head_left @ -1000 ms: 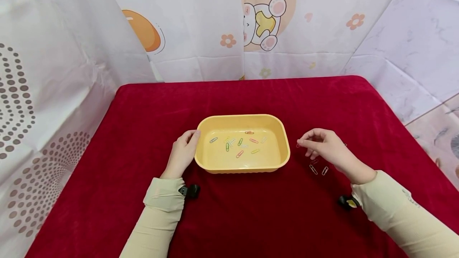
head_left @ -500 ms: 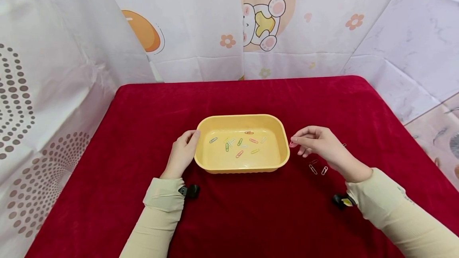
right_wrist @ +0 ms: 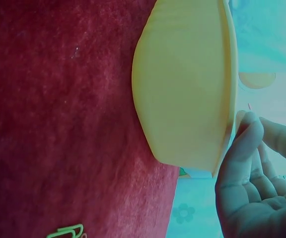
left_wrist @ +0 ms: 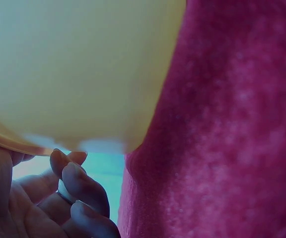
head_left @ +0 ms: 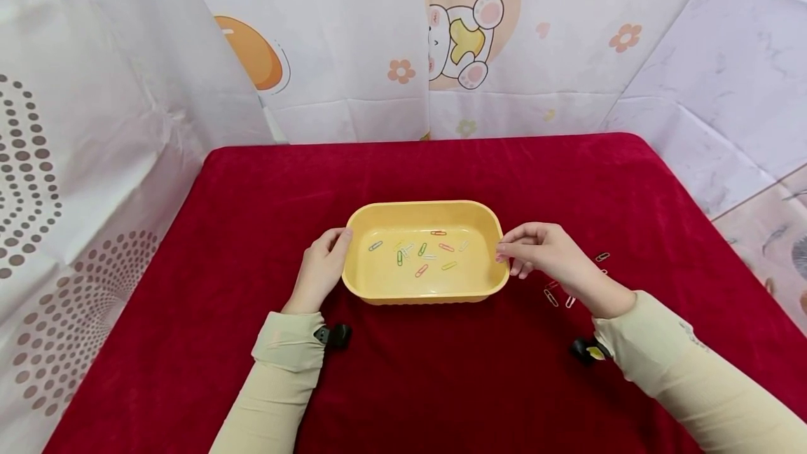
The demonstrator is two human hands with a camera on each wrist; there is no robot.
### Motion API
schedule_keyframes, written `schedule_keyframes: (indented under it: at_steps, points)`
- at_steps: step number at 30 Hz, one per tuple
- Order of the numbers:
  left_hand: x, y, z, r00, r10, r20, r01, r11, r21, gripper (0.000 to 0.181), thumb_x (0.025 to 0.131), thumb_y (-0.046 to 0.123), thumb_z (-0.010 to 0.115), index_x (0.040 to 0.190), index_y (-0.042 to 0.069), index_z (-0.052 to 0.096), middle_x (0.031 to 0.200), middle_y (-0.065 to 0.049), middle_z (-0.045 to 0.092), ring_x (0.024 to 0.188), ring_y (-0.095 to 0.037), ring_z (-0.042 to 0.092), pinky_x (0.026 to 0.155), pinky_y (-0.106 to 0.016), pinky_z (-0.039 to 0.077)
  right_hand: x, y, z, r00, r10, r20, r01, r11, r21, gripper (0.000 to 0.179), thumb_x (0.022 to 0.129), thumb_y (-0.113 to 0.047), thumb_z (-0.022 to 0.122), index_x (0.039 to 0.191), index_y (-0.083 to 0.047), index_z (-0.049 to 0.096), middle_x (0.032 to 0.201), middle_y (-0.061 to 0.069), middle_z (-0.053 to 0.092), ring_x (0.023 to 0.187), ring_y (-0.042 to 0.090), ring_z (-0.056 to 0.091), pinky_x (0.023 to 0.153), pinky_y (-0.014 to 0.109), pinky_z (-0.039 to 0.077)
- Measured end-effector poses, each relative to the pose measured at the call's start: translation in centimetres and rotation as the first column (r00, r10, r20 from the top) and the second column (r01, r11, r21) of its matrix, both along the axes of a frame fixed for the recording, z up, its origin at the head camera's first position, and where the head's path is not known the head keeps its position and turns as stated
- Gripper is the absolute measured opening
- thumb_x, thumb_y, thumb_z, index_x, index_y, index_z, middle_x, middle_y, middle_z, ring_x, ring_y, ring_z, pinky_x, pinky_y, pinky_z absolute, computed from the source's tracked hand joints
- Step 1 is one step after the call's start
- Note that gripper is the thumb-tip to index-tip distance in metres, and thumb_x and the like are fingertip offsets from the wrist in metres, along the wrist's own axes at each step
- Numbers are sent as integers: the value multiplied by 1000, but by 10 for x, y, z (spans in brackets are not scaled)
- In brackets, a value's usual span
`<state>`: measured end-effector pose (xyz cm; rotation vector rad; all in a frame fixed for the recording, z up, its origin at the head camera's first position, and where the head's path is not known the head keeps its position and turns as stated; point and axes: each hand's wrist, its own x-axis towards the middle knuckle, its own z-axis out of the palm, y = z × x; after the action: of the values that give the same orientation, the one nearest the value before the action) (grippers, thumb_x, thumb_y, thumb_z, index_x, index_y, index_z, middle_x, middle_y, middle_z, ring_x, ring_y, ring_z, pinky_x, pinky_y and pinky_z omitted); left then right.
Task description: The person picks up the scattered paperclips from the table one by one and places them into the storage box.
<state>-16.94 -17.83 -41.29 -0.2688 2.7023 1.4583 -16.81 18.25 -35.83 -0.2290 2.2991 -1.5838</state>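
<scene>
A yellow plastic tray (head_left: 425,298) rests on the red cloth with several coloured paper clips lying spread over its floor, among them a green paper clip (head_left: 400,258) and a red paper clip (head_left: 438,233). My left hand (head_left: 320,268) grips the tray's left end, thumb at the rim; in the left wrist view the fingers (left_wrist: 86,186) curl beneath the rim. Between thumb and index finger my right hand (head_left: 545,258) pinches a pink paper clip (head_left: 500,258) at the tray's right rim. Most of that clip is hidden by the fingertips; only a reddish tip shows in the right wrist view.
Several loose paper clips lie on the red cloth (head_left: 441,370) right of the tray, including a white paper clip (head_left: 551,298) and one farther back (head_left: 602,256). Some sit partly behind the right wrist. A patterned white curtain (head_left: 353,40) hangs behind the table.
My right hand has moved left, carrying the pink paper clip from beside the tray to its right rim. The left hand and the tray have stayed where they were.
</scene>
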Motion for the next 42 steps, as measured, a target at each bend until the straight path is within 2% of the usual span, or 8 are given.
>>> schedule_keyframes:
  at_steps: [10,19,25,32,42]
  points:
    - [-1,0,0,1000,-2,-5,2,1000,1,56,102,56,40,136,15,59,124,-11,66,107,-25,62,95,-42,47,-1,-5,1,1000,14,-2,-14,999,41,29,92,-13,69,108,10,64,82,0,74,62,14,62,60,30,55]
    - [-2,1,1,1000,2,-4,-2,1000,-2,56,102,55,41,136,15,58,127,-11,65,109,-26,62,97,-42,47,-1,-2,0,1000,-14,0,14,998,58,31,91,-15,71,109,9,65,82,0,73,65,15,63,62,30,57]
    - [-2,0,0,1000,3,-7,-3,1000,1,55,103,55,41,136,15,59,124,-11,66,107,-25,62,95,-42,47,3,5,1,1000,-24,-8,24,998,53,31,92,-16,71,109,9,65,82,1,73,65,18,65,63,31,57]
    - [-1,0,0,1000,7,-4,-7,1000,-3,55,102,55,40,136,15,59,123,-11,67,107,-25,62,95,-41,46,8,17,0,999,-43,-3,43,992,122,32,91,-20,72,109,6,66,86,6,73,68,22,66,64,32,57]
    - [0,0,-1,1000,8,10,-8,1000,0,56,102,56,40,137,15,58,125,-11,66,108,-26,62,95,-42,47,16,36,-9,1000,-13,-21,16,986,166,29,91,-15,71,110,7,67,81,3,70,63,17,64,60,32,56]
